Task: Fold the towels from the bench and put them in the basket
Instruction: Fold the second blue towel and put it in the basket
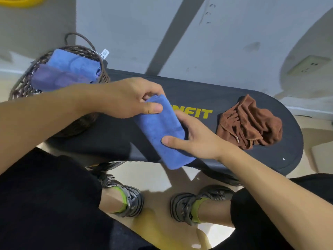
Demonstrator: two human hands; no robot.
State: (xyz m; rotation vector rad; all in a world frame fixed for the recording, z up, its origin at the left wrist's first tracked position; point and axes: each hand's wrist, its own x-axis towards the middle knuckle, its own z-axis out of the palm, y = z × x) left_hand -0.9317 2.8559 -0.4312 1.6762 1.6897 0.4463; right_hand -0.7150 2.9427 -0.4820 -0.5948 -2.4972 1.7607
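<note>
Hiding bench lettering [196, 113]: folded blue towel [160, 134]

Bench [234, 94] pad is bare at 12 o'clock of the folded blue towel [158, 134], up to the far edge. At 3 o'clock the crumpled brown towel [250, 123] blocks the right end. Basket [23, 87] sits at 10 o'clock, top open, but blue towel [75, 60] and purple towel [57, 78] fill most of it; handle [79, 38] arches over the far rim.
</note>
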